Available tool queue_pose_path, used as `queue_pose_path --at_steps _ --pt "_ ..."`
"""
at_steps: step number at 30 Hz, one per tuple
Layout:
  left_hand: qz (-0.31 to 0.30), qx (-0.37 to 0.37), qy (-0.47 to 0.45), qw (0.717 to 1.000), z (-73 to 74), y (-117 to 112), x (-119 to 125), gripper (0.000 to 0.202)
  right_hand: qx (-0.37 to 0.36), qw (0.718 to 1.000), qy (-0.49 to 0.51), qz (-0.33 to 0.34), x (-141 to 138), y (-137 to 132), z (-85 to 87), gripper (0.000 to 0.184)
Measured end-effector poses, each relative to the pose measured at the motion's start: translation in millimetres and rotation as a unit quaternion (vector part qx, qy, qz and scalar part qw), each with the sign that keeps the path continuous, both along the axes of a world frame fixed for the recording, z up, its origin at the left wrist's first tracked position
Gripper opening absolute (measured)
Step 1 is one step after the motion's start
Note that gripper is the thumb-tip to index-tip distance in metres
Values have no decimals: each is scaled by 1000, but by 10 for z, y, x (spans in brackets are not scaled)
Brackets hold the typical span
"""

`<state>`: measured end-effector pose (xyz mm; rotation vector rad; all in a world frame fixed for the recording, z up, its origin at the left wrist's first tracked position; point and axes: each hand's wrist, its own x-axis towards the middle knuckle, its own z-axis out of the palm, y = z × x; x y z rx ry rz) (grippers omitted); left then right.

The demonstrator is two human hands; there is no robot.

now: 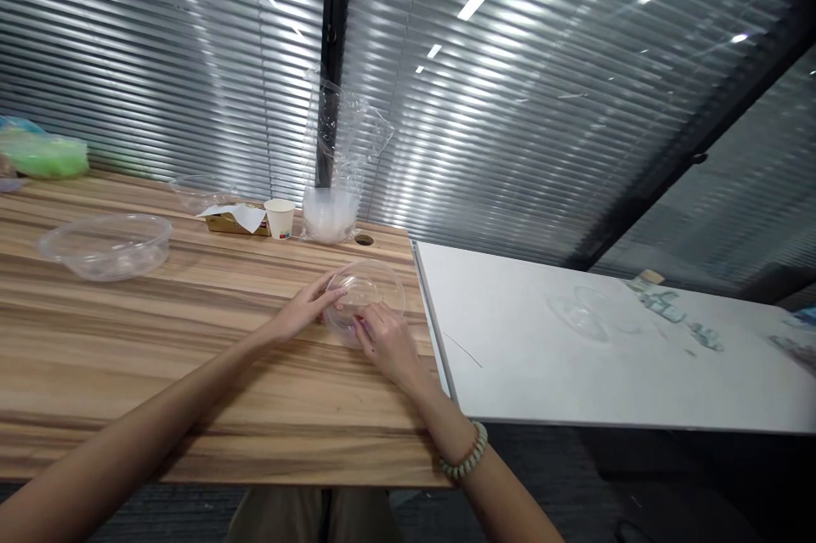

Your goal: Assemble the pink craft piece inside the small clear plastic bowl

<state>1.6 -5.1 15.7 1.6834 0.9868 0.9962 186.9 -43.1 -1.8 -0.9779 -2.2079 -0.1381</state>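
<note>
A clear plastic bowl point(376, 275) rests near the right end of the wooden table. My left hand point(312, 305) grips its left rim, thumb reaching over the edge. Bent over the front of the bowl is my right hand point(386, 339), fingers pinched together low by the bowl. A speck of red shows at those fingertips, too small to name. A beaded bracelet point(467, 454) circles my right wrist.
Farther left sits a larger clear plastic basin point(121, 250). Along the back stand a small box with white tissue point(239, 220), a paper cup point(280, 218) and a plastic bag of clear containers point(330, 207). A white table point(541, 381) adjoins on the right.
</note>
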Motion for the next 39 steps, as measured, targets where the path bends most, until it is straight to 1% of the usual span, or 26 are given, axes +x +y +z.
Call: queue_pose_path --at_steps 10,22,29,36,39 --pt "-3 -1 -1 1000 -14 4 -4 63 -9 1000 -11 -1 4 5 -8 19" --pt "-13 18 17 1000 -44 3 -21 61 -22 1000 -20 -6 22 42 -69 17" --pt "-6 16 11 1000 -11 -23 9 59 -30 999 -27 -4 26 56 -86 15" --pt "-14 22 5 1000 -40 -2 -3 59 -31 999 -34 -10 27 56 -87 13" --pt "-17 19 6 1000 -30 -6 1 59 -31 999 -40 -16 26 55 -84 13"
